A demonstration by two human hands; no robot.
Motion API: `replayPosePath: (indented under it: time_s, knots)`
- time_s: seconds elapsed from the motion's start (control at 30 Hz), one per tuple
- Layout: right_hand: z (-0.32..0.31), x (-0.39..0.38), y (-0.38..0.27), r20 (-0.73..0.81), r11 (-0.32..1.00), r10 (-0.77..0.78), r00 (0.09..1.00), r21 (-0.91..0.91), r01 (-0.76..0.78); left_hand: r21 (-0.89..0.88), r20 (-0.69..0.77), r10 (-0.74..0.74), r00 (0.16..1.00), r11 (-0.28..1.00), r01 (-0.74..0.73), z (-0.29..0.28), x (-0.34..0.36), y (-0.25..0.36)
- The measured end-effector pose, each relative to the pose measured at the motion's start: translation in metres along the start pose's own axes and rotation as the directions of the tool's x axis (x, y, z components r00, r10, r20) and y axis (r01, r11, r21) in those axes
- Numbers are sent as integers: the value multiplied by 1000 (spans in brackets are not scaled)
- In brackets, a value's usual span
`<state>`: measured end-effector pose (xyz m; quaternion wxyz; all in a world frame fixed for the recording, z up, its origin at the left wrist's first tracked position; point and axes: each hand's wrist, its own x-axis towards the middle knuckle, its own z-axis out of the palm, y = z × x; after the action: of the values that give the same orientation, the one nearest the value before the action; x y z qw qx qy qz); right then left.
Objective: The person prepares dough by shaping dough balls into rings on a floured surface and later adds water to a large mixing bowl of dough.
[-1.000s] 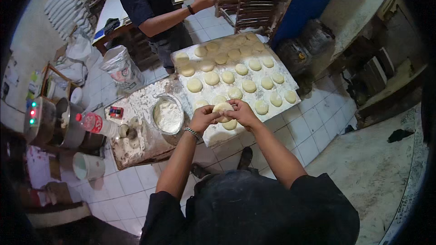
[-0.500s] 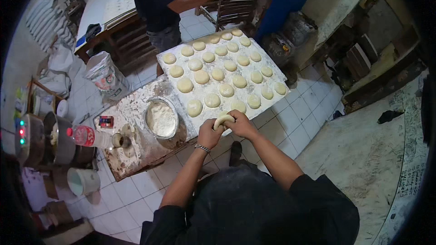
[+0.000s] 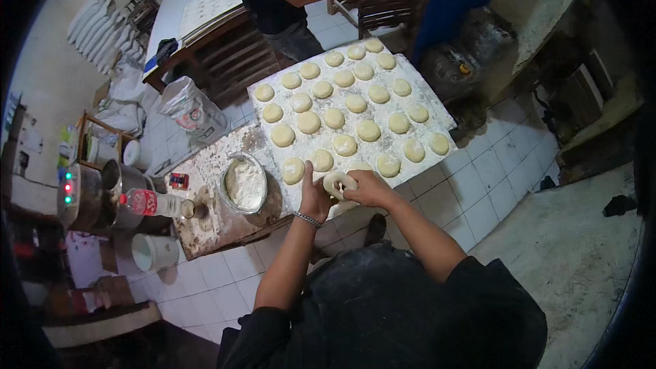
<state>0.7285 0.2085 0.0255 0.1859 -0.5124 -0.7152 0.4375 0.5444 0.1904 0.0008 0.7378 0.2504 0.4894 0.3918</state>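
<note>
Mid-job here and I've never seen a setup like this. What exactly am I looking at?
There is no machine: you are looking down at someone's two bare hands through the left of two fisheye cameras worn on the head, so straight edges bend. The right hand's grip is on a pale dough ring. The left hand is beside it, thumb raised; its other fingers are partly hidden, so I can't tell whether they touch it. Beyond lies a floured board with dough rounds; to its left stands a bowl of white powder.

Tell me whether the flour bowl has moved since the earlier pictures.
No; against the worktable, the flour bowl keeps its place beside the floured board.
</note>
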Motion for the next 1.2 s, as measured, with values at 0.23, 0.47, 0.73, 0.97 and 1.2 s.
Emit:
replayPosePath:
  time_s: [0.23, 0.47, 0.73, 0.97, 1.2]
  knots:
    - [-24, 12, 14, -81, 971, -14, 997, 237, 33, -166, 69, 29, 997, 986, -17, 14, 5, 20]
    - [6, 35, 5, 223, 367, 77, 972, 900, -236, 622, -192, 291, 937, 775, -113, 0, 15, -13]
    - [56, 44, -81, 210, 518, 380, 901, 759, -395, 940, 253, 425, 869, 103, -324, -76, -14, 26]
    - [89, 31, -112, 14, 819, 485, 874, 343, -460, 350, 195, -72, 978, 937, 0, -100, -33, 49]
    - [72, 5, -110, 50, 666, 443, 895, 650, -366, 797, 307, 292, 906, 441, -412, -87, -54, 38]
